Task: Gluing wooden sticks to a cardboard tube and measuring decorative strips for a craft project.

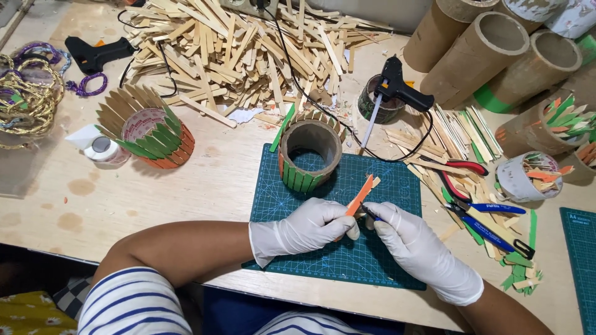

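Note:
Both of my hands wear white gloves and meet over a green cutting mat (372,260). My left hand (310,226) pinches an orange craft stick (361,193) that points up and to the right. My right hand (413,245) grips a small dark-tipped cutting tool (370,214), its tip touching the lower part of the stick. Just beyond them on the mat stands a cardboard ring (310,152) with green and orange sticks glued around its side.
A big heap of plain wooden sticks (248,49) fills the back. A black glue gun (400,90) rests on a tape roll, another (93,53) lies far left. Stick-covered cup (152,133) at left. Cardboard tubes (490,56), pliers (472,186) and coloured offcuts at right.

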